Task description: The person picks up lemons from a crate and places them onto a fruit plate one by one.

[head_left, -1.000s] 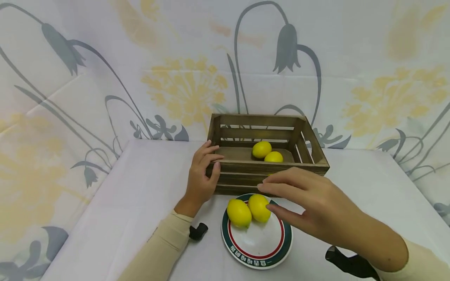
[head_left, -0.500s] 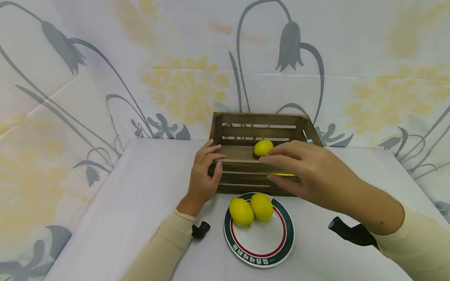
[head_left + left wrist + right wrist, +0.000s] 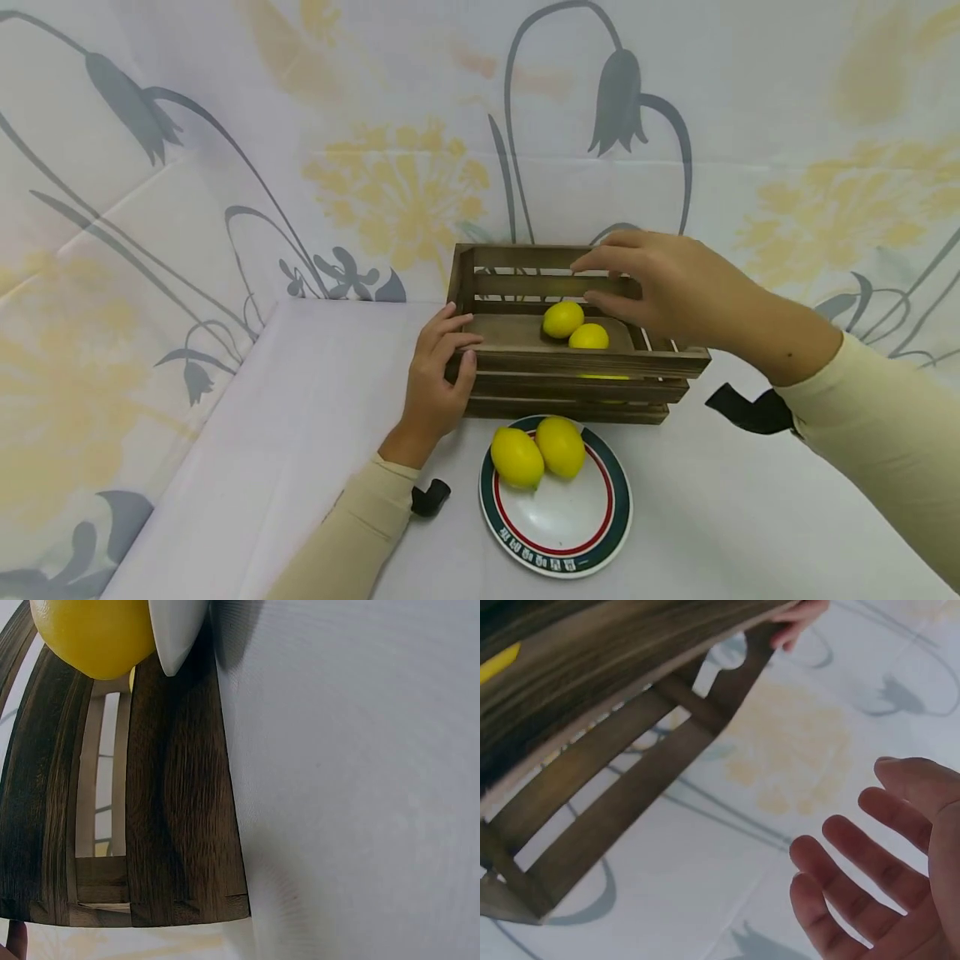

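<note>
My left hand (image 3: pixel 437 379) rests on the left end of a brown slatted wooden crate (image 3: pixel 555 363), its fingers over the rim. Above the crate's right half hovers my right hand (image 3: pixel 667 287), fingers loosely bent and apart from the thumb, holding nothing. In the right wrist view that same right hand (image 3: pixel 885 877) shows nothing in its grasp. Inside the crate lie a lemon (image 3: pixel 562 320) and a second lemon (image 3: pixel 589 337); yellow also shows through the front slats. On a plate (image 3: pixel 551 529) in front sit two more lemons, a left one (image 3: pixel 517 458) and a right one (image 3: pixel 560 447).
The plate has a dark green rim and a red ring, and stands close to the crate's front. A white cloth (image 3: pixel 315 467) covers the table. Behind the crate rises a flower-printed cloth (image 3: pixel 405 192). Black straps (image 3: pixel 750 410) are on the wrists.
My right hand has risen from over the plate and the crate's front to above the crate's right half. My left hand has stayed at the crate's left end.
</note>
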`<state>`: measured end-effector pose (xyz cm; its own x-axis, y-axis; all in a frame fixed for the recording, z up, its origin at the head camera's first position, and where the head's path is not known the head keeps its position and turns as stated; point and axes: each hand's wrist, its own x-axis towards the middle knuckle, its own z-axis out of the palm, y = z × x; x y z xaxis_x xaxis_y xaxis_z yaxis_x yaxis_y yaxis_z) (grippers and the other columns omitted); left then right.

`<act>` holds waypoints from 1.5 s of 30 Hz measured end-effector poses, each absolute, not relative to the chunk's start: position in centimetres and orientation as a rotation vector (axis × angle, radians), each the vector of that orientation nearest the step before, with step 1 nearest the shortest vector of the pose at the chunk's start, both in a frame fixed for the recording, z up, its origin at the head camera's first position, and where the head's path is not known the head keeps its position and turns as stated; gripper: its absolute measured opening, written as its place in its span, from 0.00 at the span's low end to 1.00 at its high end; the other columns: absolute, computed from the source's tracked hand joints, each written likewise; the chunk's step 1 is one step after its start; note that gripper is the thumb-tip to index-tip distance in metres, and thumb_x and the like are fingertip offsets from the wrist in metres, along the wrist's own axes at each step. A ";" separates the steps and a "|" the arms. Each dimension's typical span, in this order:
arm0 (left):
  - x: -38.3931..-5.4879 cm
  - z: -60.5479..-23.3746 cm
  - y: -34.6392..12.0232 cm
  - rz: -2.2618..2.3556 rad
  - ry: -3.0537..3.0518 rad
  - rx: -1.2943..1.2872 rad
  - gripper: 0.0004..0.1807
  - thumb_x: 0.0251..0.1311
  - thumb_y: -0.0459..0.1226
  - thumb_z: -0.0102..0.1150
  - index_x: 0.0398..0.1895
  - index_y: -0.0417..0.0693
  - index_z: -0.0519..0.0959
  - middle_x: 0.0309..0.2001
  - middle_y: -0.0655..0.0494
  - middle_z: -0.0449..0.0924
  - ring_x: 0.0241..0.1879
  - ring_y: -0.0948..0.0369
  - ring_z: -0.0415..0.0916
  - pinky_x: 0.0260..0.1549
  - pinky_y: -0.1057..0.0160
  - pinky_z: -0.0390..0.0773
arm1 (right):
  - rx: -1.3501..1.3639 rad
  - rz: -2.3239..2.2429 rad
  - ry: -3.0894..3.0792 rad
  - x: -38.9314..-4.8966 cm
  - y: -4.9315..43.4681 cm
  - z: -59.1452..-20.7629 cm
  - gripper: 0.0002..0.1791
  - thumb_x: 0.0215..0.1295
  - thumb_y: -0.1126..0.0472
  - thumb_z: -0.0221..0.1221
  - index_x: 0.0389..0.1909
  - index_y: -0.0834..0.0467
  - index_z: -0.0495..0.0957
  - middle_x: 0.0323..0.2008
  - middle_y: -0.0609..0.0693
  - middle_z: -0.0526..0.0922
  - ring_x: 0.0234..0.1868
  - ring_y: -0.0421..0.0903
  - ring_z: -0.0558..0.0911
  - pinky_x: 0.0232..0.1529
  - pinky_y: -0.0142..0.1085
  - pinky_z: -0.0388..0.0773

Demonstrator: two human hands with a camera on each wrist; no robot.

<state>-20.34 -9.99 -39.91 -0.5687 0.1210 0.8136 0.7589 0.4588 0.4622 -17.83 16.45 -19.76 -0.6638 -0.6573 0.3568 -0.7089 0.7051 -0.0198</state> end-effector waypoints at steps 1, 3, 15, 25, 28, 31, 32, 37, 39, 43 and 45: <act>-20.3 -39.9 -10.0 -1.119 -1.983 -0.733 0.11 0.66 0.34 0.50 0.44 0.42 0.81 0.60 0.45 0.77 0.73 0.50 0.62 0.75 0.54 0.60 | 1.041 0.219 -2.645 -18.3 16.5 -19.6 0.18 0.59 0.61 0.69 0.51 0.55 0.83 0.46 0.50 0.85 0.30 0.40 0.79 0.31 0.35 0.80; -20.2 -39.9 -10.0 -1.120 -1.983 -0.732 0.11 0.66 0.34 0.50 0.45 0.42 0.81 0.60 0.45 0.77 0.73 0.49 0.62 0.75 0.53 0.60 | 0.988 0.249 -2.745 -19.2 16.5 -19.2 0.17 0.62 0.60 0.67 0.53 0.56 0.83 0.48 0.50 0.85 0.34 0.43 0.81 0.36 0.38 0.82; -20.2 -40.0 -10.1 -1.121 -1.979 -0.737 0.11 0.66 0.34 0.50 0.45 0.42 0.81 0.60 0.45 0.77 0.73 0.50 0.62 0.75 0.53 0.61 | 0.853 0.490 -2.985 -24.1 17.2 -18.2 0.17 0.69 0.59 0.61 0.56 0.57 0.81 0.51 0.55 0.86 0.48 0.54 0.85 0.46 0.49 0.85; -19.8 -40.3 -10.1 -1.118 -1.994 -0.707 0.11 0.65 0.34 0.51 0.45 0.43 0.81 0.60 0.46 0.77 0.73 0.50 0.63 0.75 0.54 0.61 | 0.860 0.614 -3.063 -27.3 16.8 -19.3 0.16 0.70 0.58 0.58 0.56 0.57 0.81 0.52 0.59 0.85 0.51 0.58 0.85 0.55 0.53 0.81; -19.6 -40.3 -10.1 -1.120 -1.992 -0.709 0.11 0.65 0.34 0.51 0.45 0.43 0.81 0.60 0.46 0.77 0.73 0.50 0.63 0.75 0.54 0.61 | 0.849 0.610 -3.105 -28.1 16.7 -20.1 0.16 0.71 0.58 0.57 0.56 0.57 0.80 0.53 0.60 0.84 0.53 0.59 0.83 0.57 0.54 0.80; -19.4 -40.4 -9.9 -1.125 -1.988 -0.716 0.10 0.65 0.35 0.52 0.45 0.43 0.81 0.61 0.46 0.77 0.73 0.49 0.63 0.75 0.54 0.60 | 0.845 0.590 -3.144 -28.8 16.7 -20.8 0.17 0.71 0.58 0.57 0.57 0.58 0.80 0.54 0.60 0.83 0.55 0.61 0.82 0.58 0.56 0.79; -19.3 -40.4 -9.8 -1.123 -1.987 -0.717 0.10 0.66 0.35 0.52 0.45 0.43 0.81 0.61 0.46 0.77 0.73 0.49 0.63 0.75 0.54 0.60 | 0.849 0.583 -3.153 -29.0 16.7 -21.0 0.17 0.71 0.58 0.57 0.57 0.58 0.80 0.55 0.60 0.83 0.56 0.61 0.82 0.58 0.56 0.79; -19.1 -40.3 -9.6 -1.117 -1.973 -0.722 0.10 0.65 0.34 0.52 0.45 0.44 0.81 0.61 0.46 0.77 0.72 0.49 0.63 0.75 0.55 0.61 | 0.898 0.589 -3.176 -29.7 16.5 -22.1 0.17 0.71 0.59 0.57 0.57 0.59 0.80 0.55 0.61 0.83 0.55 0.60 0.82 0.57 0.55 0.80; -19.0 -40.3 -9.6 -1.112 -1.968 -0.724 0.10 0.64 0.33 0.52 0.45 0.43 0.81 0.61 0.46 0.77 0.72 0.49 0.63 0.75 0.55 0.61 | 0.907 0.638 -3.196 -29.9 16.3 -22.5 0.17 0.71 0.60 0.57 0.58 0.60 0.79 0.55 0.62 0.83 0.53 0.59 0.83 0.55 0.52 0.82; -18.9 -40.3 -9.6 -1.097 -1.967 -0.728 0.10 0.63 0.32 0.53 0.45 0.43 0.80 0.60 0.46 0.77 0.72 0.48 0.64 0.75 0.56 0.61 | 0.883 0.699 -3.265 -30.3 15.9 -23.4 0.18 0.71 0.60 0.57 0.59 0.62 0.78 0.54 0.61 0.83 0.47 0.54 0.85 0.47 0.45 0.85; -18.9 -40.3 -9.6 -1.090 -1.970 -0.728 0.10 0.63 0.32 0.53 0.45 0.43 0.80 0.60 0.46 0.77 0.72 0.49 0.64 0.75 0.56 0.61 | 0.871 0.703 -3.306 -30.5 15.8 -23.9 0.19 0.72 0.59 0.57 0.59 0.62 0.78 0.55 0.61 0.83 0.47 0.54 0.85 0.47 0.44 0.85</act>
<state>-18.85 -9.61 -40.29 -0.5523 0.1164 0.8255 0.7613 0.4740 0.4425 -30.51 15.85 -23.85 -0.8190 -0.5271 -0.2266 -0.3893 0.8006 -0.4555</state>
